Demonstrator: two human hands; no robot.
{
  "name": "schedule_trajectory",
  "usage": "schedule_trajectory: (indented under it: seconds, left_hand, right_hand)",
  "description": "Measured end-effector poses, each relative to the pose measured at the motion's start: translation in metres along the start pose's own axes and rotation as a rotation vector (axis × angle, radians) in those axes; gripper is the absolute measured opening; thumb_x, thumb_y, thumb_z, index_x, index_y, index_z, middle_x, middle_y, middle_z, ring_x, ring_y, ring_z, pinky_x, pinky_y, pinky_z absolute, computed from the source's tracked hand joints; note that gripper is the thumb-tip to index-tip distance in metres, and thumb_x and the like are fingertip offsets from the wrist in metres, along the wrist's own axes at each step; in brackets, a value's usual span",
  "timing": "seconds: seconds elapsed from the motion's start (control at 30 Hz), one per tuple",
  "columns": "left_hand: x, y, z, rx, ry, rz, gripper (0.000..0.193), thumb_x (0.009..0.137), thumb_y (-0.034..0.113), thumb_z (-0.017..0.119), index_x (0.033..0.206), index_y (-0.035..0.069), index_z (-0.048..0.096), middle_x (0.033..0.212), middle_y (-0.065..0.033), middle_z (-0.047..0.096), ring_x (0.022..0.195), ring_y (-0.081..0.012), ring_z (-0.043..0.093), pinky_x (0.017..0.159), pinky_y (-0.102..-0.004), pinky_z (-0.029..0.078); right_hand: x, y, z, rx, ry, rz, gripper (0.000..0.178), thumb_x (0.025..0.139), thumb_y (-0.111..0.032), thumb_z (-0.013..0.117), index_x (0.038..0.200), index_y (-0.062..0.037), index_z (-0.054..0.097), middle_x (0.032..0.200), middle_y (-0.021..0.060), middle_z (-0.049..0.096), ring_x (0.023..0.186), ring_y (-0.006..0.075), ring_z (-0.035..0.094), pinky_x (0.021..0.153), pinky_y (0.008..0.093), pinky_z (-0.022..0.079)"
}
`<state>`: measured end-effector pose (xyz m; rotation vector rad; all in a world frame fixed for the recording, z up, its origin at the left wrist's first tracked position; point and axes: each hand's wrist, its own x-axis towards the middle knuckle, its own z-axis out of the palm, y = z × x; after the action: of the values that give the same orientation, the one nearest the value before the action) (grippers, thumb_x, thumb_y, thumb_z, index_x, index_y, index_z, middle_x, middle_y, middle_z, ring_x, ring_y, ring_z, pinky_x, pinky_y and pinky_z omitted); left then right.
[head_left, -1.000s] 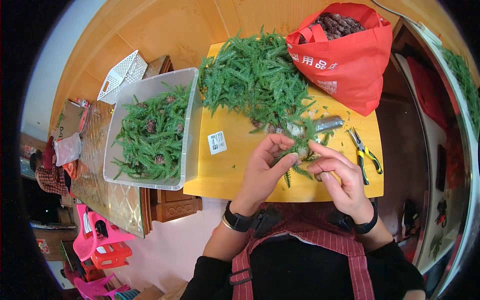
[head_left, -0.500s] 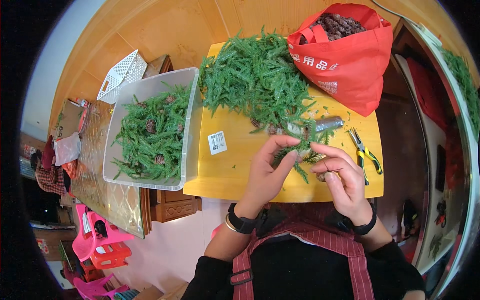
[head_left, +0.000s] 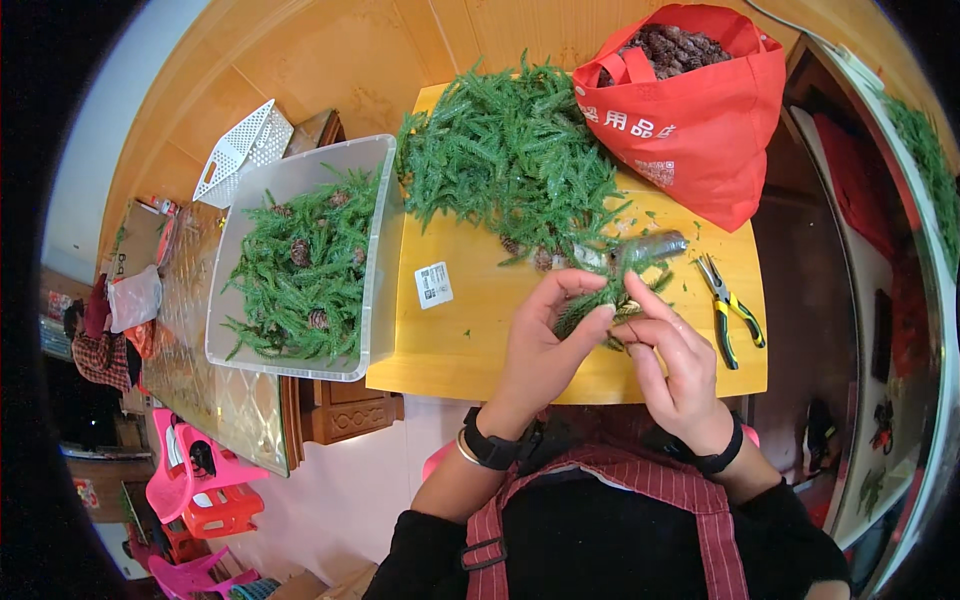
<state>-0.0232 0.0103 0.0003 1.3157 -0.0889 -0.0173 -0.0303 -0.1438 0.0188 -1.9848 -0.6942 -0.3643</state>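
Over the front of the yellow table, my left hand (head_left: 550, 345) pinches a green artificial pine sprig (head_left: 580, 312) between thumb and fingers. My right hand (head_left: 680, 365) closes on the sprig's other side, its index finger along the stem. A small brownish piece (head_left: 629, 308) shows between the hands; its kind is unclear. Just beyond the fingers lie loose pine cones (head_left: 544, 259) and a roll in clear wrap (head_left: 658, 246). Pliers with yellow and black handles (head_left: 730, 312) rest to the right. A large heap of green sprigs (head_left: 505, 150) covers the table's back.
Left of the table (head_left: 450, 350), a clear plastic bin (head_left: 375, 270) holds sprigs with pine cones. A red bag (head_left: 690, 130) of pine cones stands back right. A white label (head_left: 434, 285) lies near the bin. Pink stools (head_left: 180, 480) and a white basket (head_left: 250, 145) are farther left.
My right hand has shifted left, closer to my left hand. The sprig has turned between my fingers, and the brown piece formerly at my right fingertips no longer shows there.
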Motion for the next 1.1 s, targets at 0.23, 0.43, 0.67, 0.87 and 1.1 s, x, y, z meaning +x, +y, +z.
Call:
schedule_trajectory:
  seconds: [0.23, 0.43, 0.67, 0.87, 1.1]
  left_hand:
    - [0.001, 0.001, 0.000, 0.094, 0.036, 0.020, 0.025, 0.081, 0.004, 0.058, 0.105, 0.000, 0.055, 0.096, -0.0038, 0.057, 0.090, -0.0106, 0.052, 0.079, -0.0238, 0.042]
    - [0.000, 0.008, 0.003, -0.078, -0.019, -0.092, 0.027, 0.084, 0.006, 0.054, 0.110, 0.002, 0.054, 0.068, 0.0021, 0.054, 0.056, -0.0015, 0.044, 0.047, -0.0149, 0.031]
    - [0.001, 0.011, 0.004, -0.113, -0.016, -0.159, 0.026, 0.084, 0.006, 0.053, 0.110, 0.002, 0.055, 0.065, 0.0011, 0.053, 0.052, -0.0029, 0.044, 0.044, -0.0151, 0.030]
    - [0.001, 0.007, -0.001, -0.284, -0.053, -0.217, 0.027, 0.081, 0.003, 0.056, 0.108, 0.003, 0.056, 0.075, 0.0012, 0.056, 0.055, -0.0022, 0.050, 0.043, -0.0142, 0.032]
    - [0.002, 0.007, 0.001, -0.319, -0.075, -0.236, 0.030, 0.080, 0.002, 0.057, 0.109, 0.002, 0.054, 0.072, 0.0031, 0.050, 0.055, -0.0037, 0.051, 0.040, -0.0133, 0.030]
  right_hand:
    - [0.002, 0.003, -0.003, -0.054, -0.043, 0.058, 0.013, 0.077, 0.003, 0.051, 0.087, 0.0051, 0.058, 0.121, 0.0251, 0.047, 0.089, 0.0240, 0.059, 0.076, 0.0313, 0.046]
    - [0.001, 0.007, 0.000, -0.063, 0.028, 0.089, 0.020, 0.073, 0.005, 0.055, 0.093, 0.0032, 0.061, 0.113, 0.0156, 0.046, 0.075, 0.0174, 0.056, 0.068, 0.0273, 0.046]
    - [0.001, 0.007, 0.000, -0.088, 0.042, 0.139, 0.021, 0.071, 0.007, 0.058, 0.091, 0.0018, 0.062, 0.094, 0.0087, 0.044, 0.072, 0.0151, 0.055, 0.064, 0.0247, 0.046]
    - [0.002, 0.008, -0.003, -0.061, 0.033, 0.126, 0.020, 0.070, 0.008, 0.058, 0.088, 0.0008, 0.064, 0.092, 0.0080, 0.045, 0.069, 0.0145, 0.055, 0.062, 0.0234, 0.045]
    - [0.003, 0.007, -0.003, -0.098, 0.035, 0.095, 0.022, 0.067, 0.006, 0.064, 0.089, 0.0009, 0.063, 0.091, 0.0082, 0.046, 0.069, 0.0145, 0.055, 0.061, 0.0236, 0.045]
